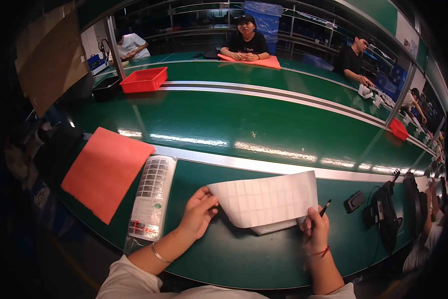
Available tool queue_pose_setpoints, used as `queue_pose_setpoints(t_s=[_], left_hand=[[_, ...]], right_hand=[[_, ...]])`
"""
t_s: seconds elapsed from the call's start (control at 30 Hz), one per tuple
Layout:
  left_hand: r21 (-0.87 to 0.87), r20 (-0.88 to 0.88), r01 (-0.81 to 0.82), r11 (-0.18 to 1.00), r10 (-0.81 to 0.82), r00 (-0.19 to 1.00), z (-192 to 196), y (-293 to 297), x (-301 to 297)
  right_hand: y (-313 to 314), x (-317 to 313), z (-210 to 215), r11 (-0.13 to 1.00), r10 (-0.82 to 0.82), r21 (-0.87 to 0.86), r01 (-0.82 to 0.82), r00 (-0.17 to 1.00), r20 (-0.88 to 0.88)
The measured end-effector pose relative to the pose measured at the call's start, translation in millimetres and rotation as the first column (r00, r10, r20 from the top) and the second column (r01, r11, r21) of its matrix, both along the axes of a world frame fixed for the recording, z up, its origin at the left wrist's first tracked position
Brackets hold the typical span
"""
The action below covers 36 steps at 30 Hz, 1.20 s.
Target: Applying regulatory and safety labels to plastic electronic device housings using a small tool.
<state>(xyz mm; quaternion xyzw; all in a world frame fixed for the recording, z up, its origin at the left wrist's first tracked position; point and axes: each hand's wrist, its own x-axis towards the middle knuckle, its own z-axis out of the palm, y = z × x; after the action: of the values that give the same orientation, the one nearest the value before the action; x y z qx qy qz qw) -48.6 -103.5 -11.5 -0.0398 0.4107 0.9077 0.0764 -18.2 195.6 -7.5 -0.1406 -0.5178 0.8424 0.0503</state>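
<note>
A white sheet of labels (268,199), marked with a faint grid of rectangles, is held up over the green worktable, its lower edge curling. My left hand (200,212) is closed, pinching the sheet's left corner between thumb and fingers. At the lower right corner my right hand (314,228) is closed around a thin black pen-like tool (325,208) and also touches the sheet's edge. Under the sheet a pale folded part shows; whether it belongs to the same sheet I cannot tell. To the left of my left hand lies a clear plastic bag of printed sheets (151,199).
An orange-red foam sheet (106,172) lies at the left. To the right are a small black box (354,202) and a black device with cables (385,214). Beyond the green belt (204,119) stand a red bin (144,79) and several people at another bench.
</note>
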Motion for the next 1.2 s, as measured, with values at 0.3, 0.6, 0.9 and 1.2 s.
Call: queue_pose_setpoints(t_s=[0.3, 0.6, 0.9, 1.2], left_hand=[[-0.206, -0.298, -0.225, 0.952, 0.158, 0.941, 9, -6, 2], [-0.432, -0.601, -0.377, 0.819, 0.05, 0.798, 10, -1, 8], [-0.58, -0.675, -0.554, 0.597, 0.028, 0.737, 4, 5, 4], [-0.581, -0.575, -0.452, 0.677, 0.051, 0.817, 9, 6, 8]], right_hand=[[8, -1, -8, 0.996, 0.085, 0.033, -0.082, 0.989, -0.123], [13, 2, -9, 0.977, 0.087, -0.16, -0.141, 0.948, -0.306], [0, 4, 17, 0.997, 0.079, 0.012, -0.078, 0.985, -0.156], [-3, 1, 6, 0.983, 0.146, 0.111, -0.146, 0.989, 0.007]])
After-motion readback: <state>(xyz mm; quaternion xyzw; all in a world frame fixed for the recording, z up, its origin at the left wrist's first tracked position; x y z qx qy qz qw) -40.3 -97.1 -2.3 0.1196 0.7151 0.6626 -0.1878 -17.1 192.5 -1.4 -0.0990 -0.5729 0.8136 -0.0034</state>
